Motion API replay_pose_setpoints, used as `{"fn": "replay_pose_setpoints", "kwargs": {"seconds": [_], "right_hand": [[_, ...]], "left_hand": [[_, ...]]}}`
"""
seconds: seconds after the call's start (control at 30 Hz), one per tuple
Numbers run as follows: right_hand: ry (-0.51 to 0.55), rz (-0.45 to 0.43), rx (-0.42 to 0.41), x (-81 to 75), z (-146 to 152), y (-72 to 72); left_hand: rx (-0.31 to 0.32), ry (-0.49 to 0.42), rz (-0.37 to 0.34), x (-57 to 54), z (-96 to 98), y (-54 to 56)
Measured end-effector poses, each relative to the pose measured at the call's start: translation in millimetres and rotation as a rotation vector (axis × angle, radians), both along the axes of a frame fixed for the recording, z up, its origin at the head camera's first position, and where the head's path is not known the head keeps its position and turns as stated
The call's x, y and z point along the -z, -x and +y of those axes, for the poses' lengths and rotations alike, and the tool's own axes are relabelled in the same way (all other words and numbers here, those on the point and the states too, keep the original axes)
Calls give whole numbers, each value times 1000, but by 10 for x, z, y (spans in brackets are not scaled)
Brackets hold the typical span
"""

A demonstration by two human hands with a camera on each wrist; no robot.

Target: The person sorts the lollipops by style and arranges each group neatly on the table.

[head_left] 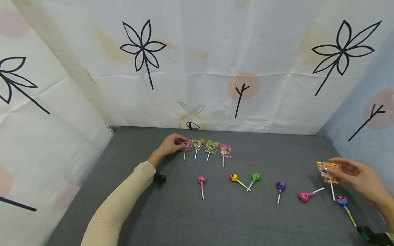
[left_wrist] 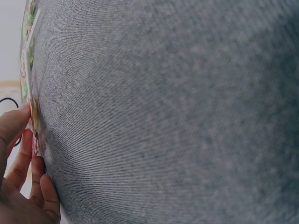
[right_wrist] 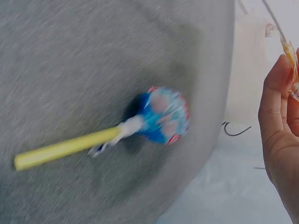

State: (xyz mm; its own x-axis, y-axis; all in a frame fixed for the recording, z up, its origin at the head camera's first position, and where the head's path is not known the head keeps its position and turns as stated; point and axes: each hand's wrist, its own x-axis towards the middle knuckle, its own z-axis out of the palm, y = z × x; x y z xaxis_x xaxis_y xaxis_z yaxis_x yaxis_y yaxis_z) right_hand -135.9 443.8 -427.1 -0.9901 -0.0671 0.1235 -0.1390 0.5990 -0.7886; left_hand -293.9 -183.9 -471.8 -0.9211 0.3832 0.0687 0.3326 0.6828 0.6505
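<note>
At the back of the table, my left hand [head_left: 170, 145] pinches the edge of a flat pink-wrapped lollipop [head_left: 188, 146], the leftmost of a row. To its right lie a green-wrapped lollipop [head_left: 198, 144], another green one [head_left: 211, 147] and a pink one [head_left: 225, 150], sticks toward me. On the far right, my right hand [head_left: 360, 174] holds up a flat orange-yellow wrapped lollipop [head_left: 324, 167] between thumb and fingers, its white stick pointing down. Below that hand is a round blue lollipop [right_wrist: 161, 114] with a yellow stick, large in the right wrist view.
Across the middle of the grey table [head_left: 172, 218] lie round lollipops: a pink one [head_left: 201, 179], a yellow one [head_left: 234, 177] and a green one [head_left: 255, 177] with crossing sticks, a purple one [head_left: 280, 186] and a magenta one [head_left: 303, 197]. A patterned white curtain [head_left: 209, 51] stands behind.
</note>
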Motion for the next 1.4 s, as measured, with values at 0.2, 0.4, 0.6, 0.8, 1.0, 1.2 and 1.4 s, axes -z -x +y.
{"fn": "replay_pose_setpoints", "kwargs": {"seconds": [0.2, 0.4, 0.6, 0.8, 1.0, 1.2, 1.4], "right_hand": [[-26, 23, 29, -54, -140, 30], [72, 14, -56, -64, -290, 37], [83, -53, -46, -110, -452, 41], [158, -65, -87, -114, -622, 67], [190, -82, -153, -94, -775, 86], [232, -74, -198, -85, -938, 150], [209, -76, -200, -45, -1078, 214]], "left_hand": [[-15, 5, 0, 3, -1, -9], [-25, -1, -4, 4, -3, 4], [-24, 4, -12, -8, 2, 11], [-12, 0, -7, -4, -4, 10], [-3, -7, 12, -1, -6, 1], [-10, 2, 7, 2, -4, 3], [-12, 3, -10, 4, -5, 1]]}}
